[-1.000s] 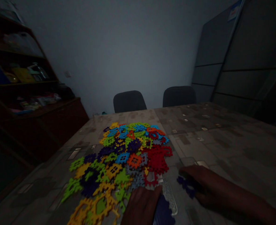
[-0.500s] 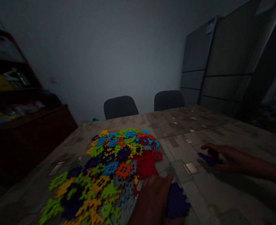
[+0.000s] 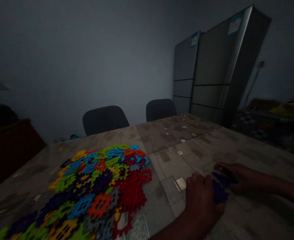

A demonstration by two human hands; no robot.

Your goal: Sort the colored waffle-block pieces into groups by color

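At the right of the table my left hand [image 3: 199,201] is closed on a dark purple notched plastic building plate [image 3: 219,193], its fingers along the near-left edge. Facing it, my right hand [image 3: 242,178] grips a second purple notched piece [image 3: 223,179] between thumb and fingers. The two pieces are close together and overlap in the view; whether they touch or interlock I cannot tell. Left of my hands lies a spread pile of similar notched pieces, with red ones [image 3: 133,193] nearest, then an orange window piece [image 3: 100,205] and a blue window piece [image 3: 82,206].
A patterned cloth covers the table [image 3: 167,160]. Two dark chairs, one at left [image 3: 104,120] and one at right [image 3: 161,110], stand along the far side. Tall grey cabinets [image 3: 212,66] rise at the back right. A dark wooden cabinet [image 3: 12,146] is at the left.
The view has turned right. My left hand has carried its purple plate from beside the pile rightward to my right hand, which keeps hold of its purple piece.
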